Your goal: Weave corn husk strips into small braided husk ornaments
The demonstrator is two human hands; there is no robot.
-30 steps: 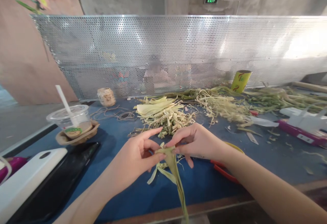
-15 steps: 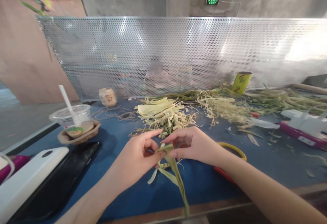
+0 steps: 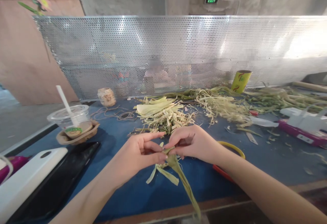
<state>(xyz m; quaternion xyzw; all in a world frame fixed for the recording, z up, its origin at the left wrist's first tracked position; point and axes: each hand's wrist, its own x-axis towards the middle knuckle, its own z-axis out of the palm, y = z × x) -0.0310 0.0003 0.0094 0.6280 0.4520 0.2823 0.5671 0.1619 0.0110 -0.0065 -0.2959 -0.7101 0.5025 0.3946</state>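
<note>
Over the near middle of the blue table, my left hand and my right hand meet at the top end of a long green leaf strip. Thumb and fingers of each hand pinch that folded end, and the rest of the strip hangs toward the table's front edge. Beneath my fingers lies a small pale plaited piece with loose leaf ends, partly covered by my hands. Just beyond them is a heap of pale leaves and knotted plant pieces.
At left are a drink cup in a cardboard holder, a black tablet, a white case and a jar. A yellow-and-red looped tool lies behind my right forearm. Shredded leaves, a blade and a power strip are rightward.
My right fingers have closed in on the leaf strip beside my left thumb. The strip's hanging lower end has swung to the right.
</note>
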